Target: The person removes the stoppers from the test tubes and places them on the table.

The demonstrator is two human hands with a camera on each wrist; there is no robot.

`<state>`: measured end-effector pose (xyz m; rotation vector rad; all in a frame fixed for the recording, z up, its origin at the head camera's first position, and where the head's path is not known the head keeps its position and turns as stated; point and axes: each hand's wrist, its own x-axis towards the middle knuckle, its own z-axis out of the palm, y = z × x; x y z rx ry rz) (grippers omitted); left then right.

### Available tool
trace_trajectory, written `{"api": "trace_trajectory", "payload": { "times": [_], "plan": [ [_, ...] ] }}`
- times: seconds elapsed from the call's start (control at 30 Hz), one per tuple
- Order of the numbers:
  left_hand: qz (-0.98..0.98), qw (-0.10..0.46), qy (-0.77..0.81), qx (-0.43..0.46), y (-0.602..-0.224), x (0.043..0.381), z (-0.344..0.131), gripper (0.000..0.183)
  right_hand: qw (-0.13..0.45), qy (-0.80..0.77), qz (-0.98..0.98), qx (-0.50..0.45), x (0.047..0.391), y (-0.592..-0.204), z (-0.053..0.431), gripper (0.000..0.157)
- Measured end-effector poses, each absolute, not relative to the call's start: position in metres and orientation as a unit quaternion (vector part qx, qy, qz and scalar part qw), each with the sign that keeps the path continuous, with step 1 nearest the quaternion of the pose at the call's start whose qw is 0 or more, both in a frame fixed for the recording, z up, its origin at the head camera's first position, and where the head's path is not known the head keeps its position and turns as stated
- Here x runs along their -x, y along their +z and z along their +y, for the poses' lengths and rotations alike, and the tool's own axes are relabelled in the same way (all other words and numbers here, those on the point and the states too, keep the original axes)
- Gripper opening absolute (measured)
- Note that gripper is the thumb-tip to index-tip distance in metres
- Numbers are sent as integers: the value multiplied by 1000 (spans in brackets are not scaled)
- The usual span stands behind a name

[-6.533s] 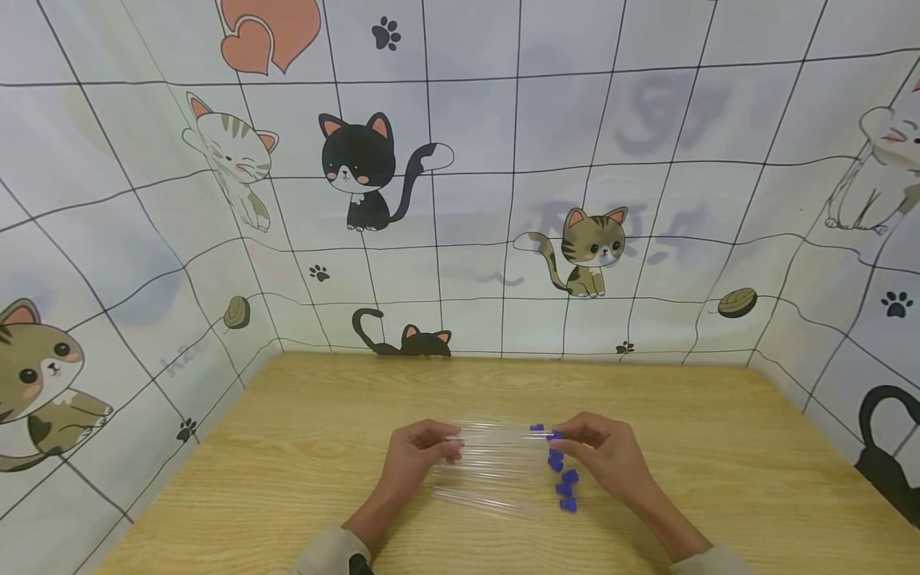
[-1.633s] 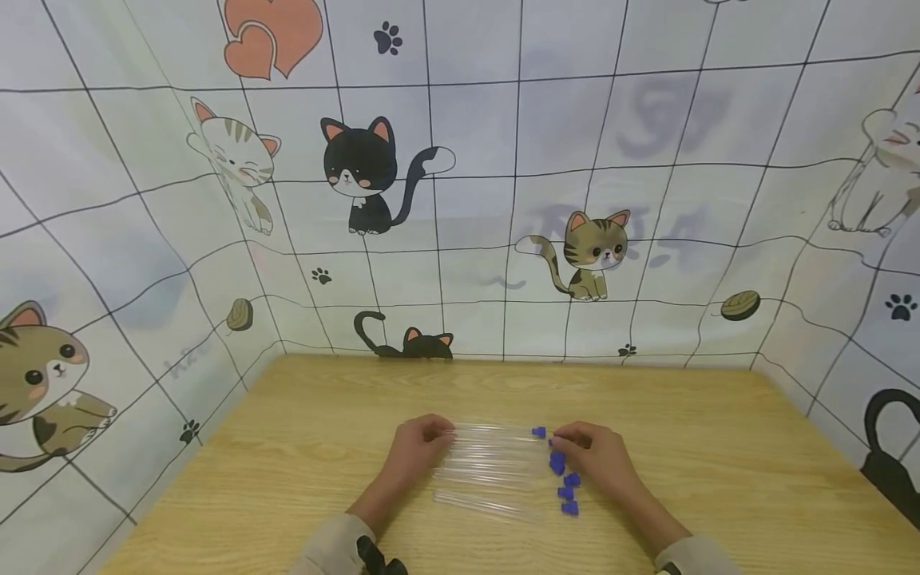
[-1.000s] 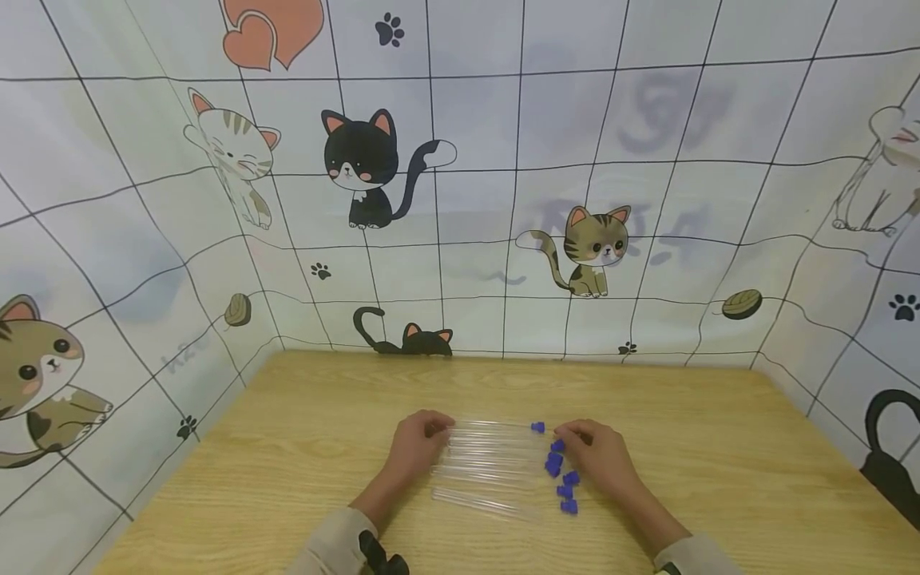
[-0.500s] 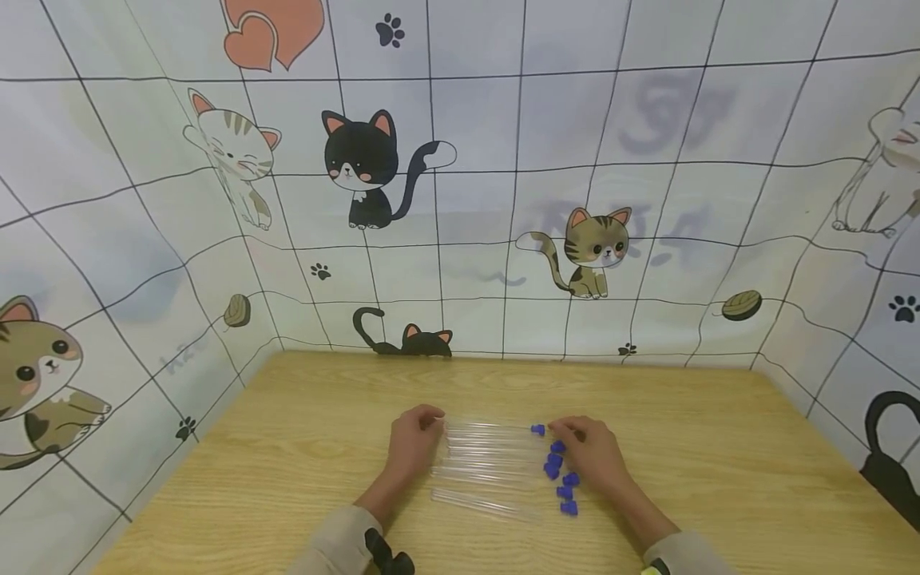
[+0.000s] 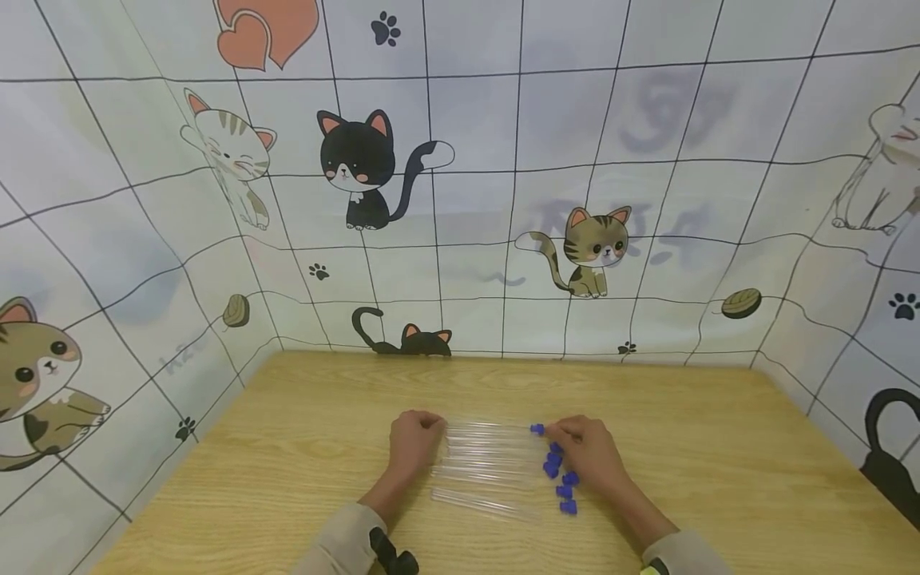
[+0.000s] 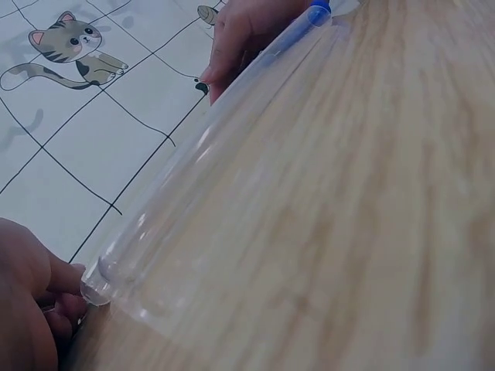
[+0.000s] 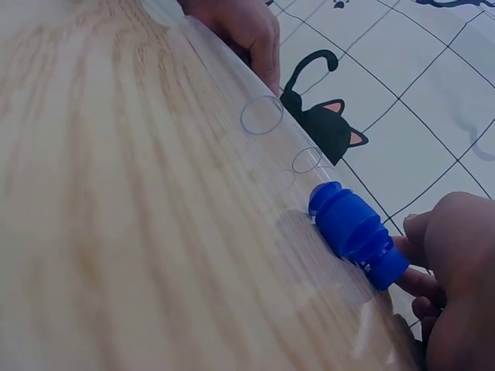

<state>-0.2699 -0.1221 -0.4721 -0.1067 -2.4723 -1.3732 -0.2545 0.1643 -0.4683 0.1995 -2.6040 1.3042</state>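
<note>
Several clear test tubes (image 5: 489,455) lie side by side on the wooden table, rounded ends to the left. My left hand (image 5: 414,441) is beside the far tubes' left ends. In the left wrist view its fingertips touch, or nearly touch, a tube's rounded end (image 6: 97,287). Several blue stoppers (image 5: 564,492) lie loose to the right of the tubes. My right hand (image 5: 591,451) has its fingertips at the outer end of the farthest stopper (image 5: 537,430). The right wrist view shows the fingers behind a blue stopper (image 7: 348,220); a grip on it is not evident.
The nearest tube (image 5: 483,503) lies slightly slanted, a little apart from the row. A cat-print cloth (image 5: 474,263) hangs along the table's back and sides. Bare wood (image 5: 323,399) extends left of the hands.
The tube that both hands held 6.5 seconds ago is down with the row. Both hands have since come off it; the left shifted slightly left, the right moved left to the farthest stopper.
</note>
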Motion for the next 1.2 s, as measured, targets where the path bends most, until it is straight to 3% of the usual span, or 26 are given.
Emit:
{"api": "trace_trajectory", "payload": {
  "times": [0.37,0.53,0.8,1.07,1.2],
  "plan": [
    [-783,152,-602,44,-463,269,-123,15,173,462,-867,-66,248,-452,166,25],
    [-730,127,-665,93,-455,266,-119,22,161,507,-846,-35,245,-441,168,35],
    [-683,72,-720,101,-446,262,-116,29,146,542,-827,-37,240,-428,168,36],
    [-620,53,-769,147,-443,263,-119,29,95,571,-810,-99,237,-425,173,31],
    [-620,54,-763,177,-445,264,-120,30,97,581,-795,-146,237,-423,175,32]
  ]
}}
